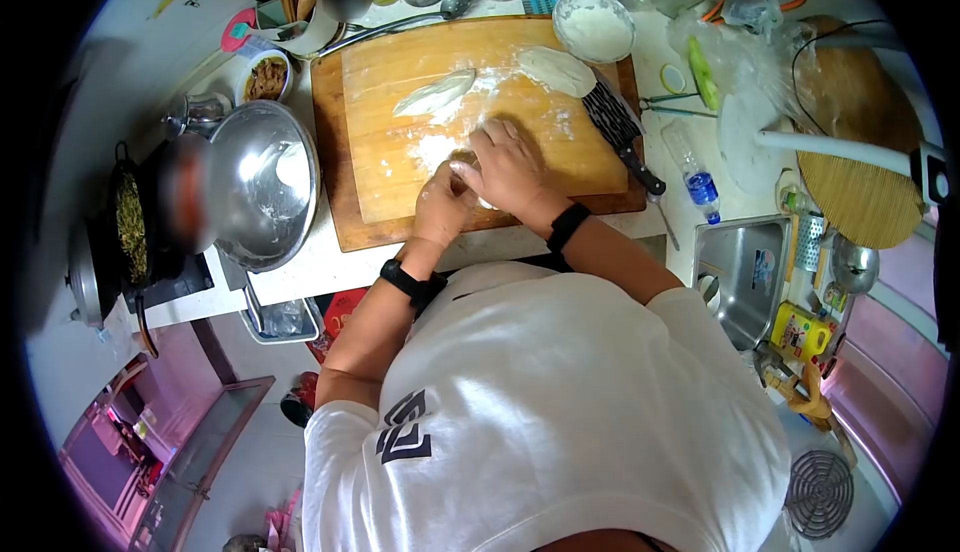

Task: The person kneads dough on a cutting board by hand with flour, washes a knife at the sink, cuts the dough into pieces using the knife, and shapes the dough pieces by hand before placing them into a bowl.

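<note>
My left hand and my right hand meet at the front middle of a floured wooden board. Their fingers are curled together around a piece of dough, mostly hidden beneath them; only a pale edge shows. Loose white flour lies just beyond the fingertips. Farther back on the board rest a flattened oval of dough and a larger flat dough piece. A cleaver with a black handle lies at the board's right side, touching or close to the larger piece.
Left of the board stands a large metal bowl, with a pan of chopped greens beyond it. A bowl of flour sits at the back right. On the right are a plastic bottle and a sink.
</note>
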Demonstrator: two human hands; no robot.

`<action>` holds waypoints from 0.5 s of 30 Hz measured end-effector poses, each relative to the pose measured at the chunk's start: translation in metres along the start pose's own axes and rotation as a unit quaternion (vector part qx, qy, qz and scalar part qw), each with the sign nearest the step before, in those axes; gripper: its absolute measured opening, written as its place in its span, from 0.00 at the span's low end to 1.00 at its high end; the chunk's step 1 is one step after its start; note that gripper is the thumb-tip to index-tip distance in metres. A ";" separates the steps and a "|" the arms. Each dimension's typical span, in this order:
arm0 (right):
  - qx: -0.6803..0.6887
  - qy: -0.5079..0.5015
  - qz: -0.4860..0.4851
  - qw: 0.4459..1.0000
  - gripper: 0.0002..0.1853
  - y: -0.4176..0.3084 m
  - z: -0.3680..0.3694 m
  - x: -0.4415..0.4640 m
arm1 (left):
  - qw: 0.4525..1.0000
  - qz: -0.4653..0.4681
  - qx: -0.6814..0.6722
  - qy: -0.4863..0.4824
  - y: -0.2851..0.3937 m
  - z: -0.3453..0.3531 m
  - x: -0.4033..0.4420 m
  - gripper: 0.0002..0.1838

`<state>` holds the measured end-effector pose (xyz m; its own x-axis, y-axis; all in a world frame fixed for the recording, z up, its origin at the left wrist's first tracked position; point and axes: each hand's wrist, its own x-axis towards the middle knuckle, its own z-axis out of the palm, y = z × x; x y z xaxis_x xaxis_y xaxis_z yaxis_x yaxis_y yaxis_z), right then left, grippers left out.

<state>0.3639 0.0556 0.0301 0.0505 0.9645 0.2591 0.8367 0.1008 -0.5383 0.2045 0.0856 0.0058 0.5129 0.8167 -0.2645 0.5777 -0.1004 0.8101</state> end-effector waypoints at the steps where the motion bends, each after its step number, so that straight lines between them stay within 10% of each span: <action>1: -0.047 0.040 -0.021 0.998 0.13 0.005 0.006 0.004 | 0.999 -0.033 -0.006 -0.008 0.001 0.000 0.001 0.16; 6: -0.043 0.012 0.010 0.999 0.14 0.023 0.033 0.027 | 0.991 -0.014 0.118 0.055 -0.003 0.005 0.020 0.10; 9: -0.001 -0.032 0.087 0.996 0.17 0.026 0.032 0.039 | 0.989 -0.142 -0.031 0.001 0.006 -0.012 0.034 0.08; 14: 0.383 -0.058 0.251 0.887 0.24 0.035 0.027 0.024 | 0.980 0.183 -0.042 0.067 0.019 -0.022 0.017 0.17; 15: 0.339 -0.021 0.227 0.913 0.23 0.037 0.019 0.025 | 0.994 0.037 -0.102 -0.026 0.030 -0.024 0.009 0.22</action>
<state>0.3860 0.0881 0.0009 0.2751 0.9515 -0.1377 0.2034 -0.1976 -0.9590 0.2108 0.1034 0.0400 0.5843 0.7801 -0.2236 0.4003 -0.0374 0.9156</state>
